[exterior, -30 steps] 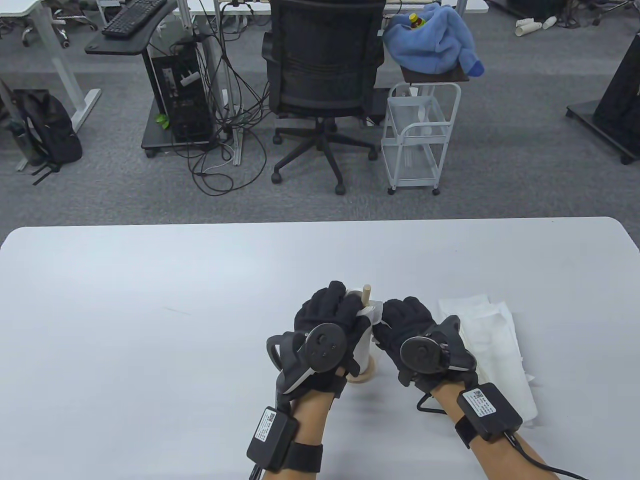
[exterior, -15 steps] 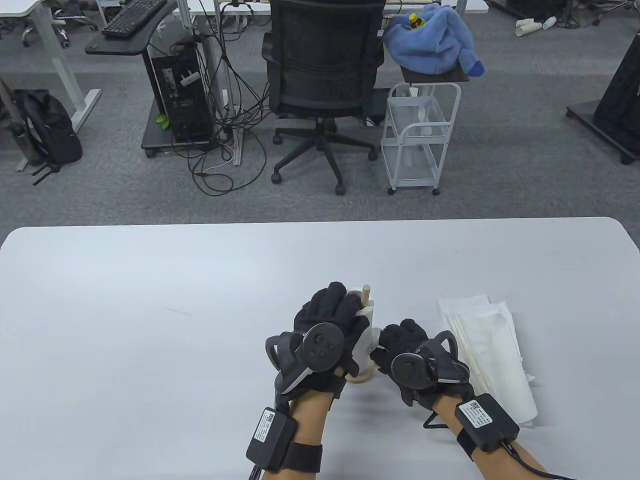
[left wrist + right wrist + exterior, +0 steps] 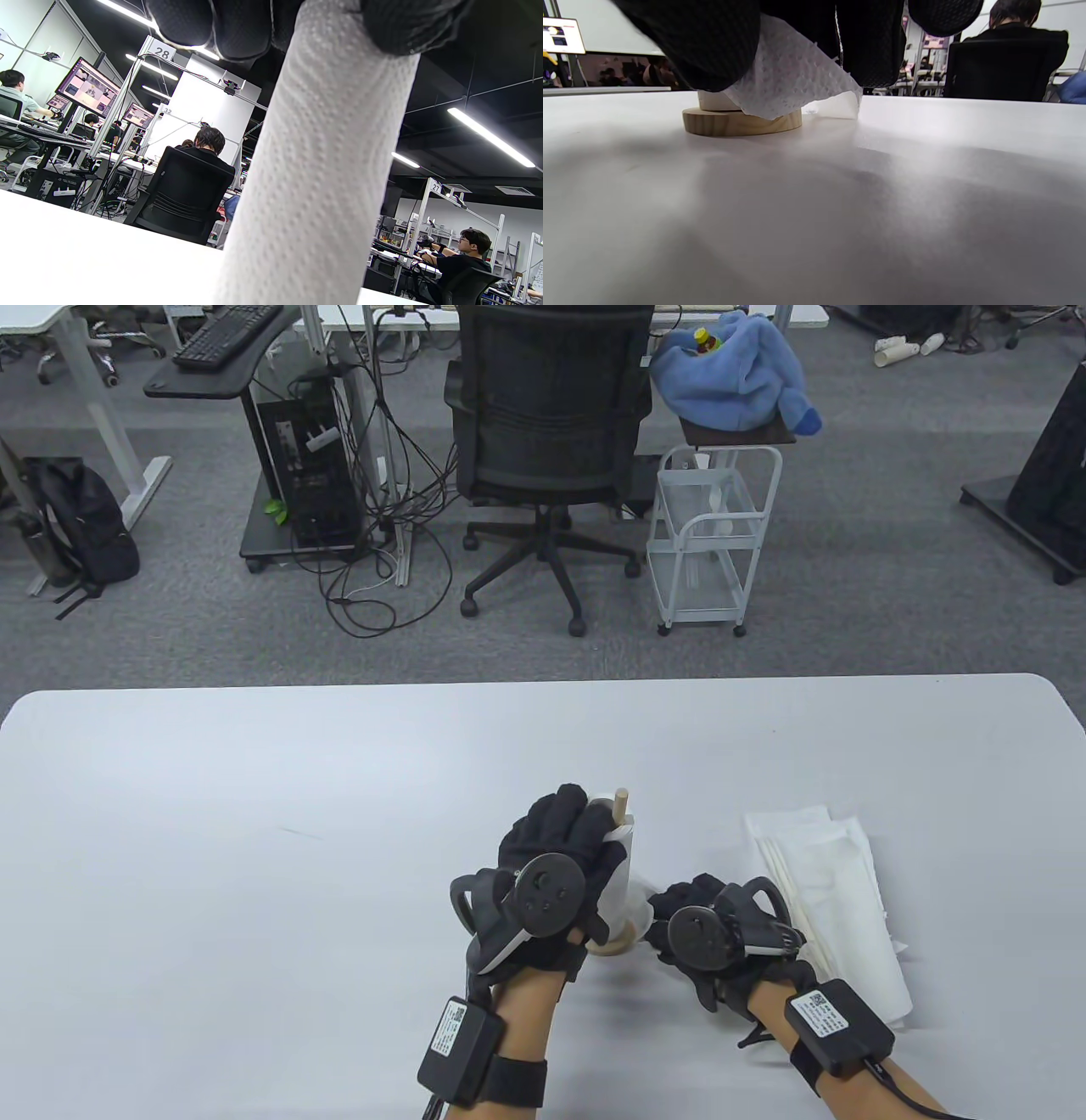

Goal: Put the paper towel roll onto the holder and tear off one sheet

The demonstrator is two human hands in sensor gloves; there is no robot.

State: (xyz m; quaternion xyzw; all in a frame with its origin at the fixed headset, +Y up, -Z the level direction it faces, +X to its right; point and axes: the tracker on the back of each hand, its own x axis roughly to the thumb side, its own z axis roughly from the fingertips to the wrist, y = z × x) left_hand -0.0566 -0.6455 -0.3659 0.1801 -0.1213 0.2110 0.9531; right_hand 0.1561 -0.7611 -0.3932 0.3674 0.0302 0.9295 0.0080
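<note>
Two gloved hands work at my white table [image 3: 254, 831]. My left hand [image 3: 556, 869] wraps its fingers around the white embossed paper towel roll [image 3: 314, 178], which stands upright on the round pale-wood holder [image 3: 740, 121], the holder's peg poking out above. My right hand [image 3: 704, 925], low beside the base, pinches a loose white towel sheet [image 3: 791, 82]. Folded white towels [image 3: 836, 899] lie just right.

Bright, even overhead light; wrist views blur up close, ceiling strips glaring, table shadowed.
</note>
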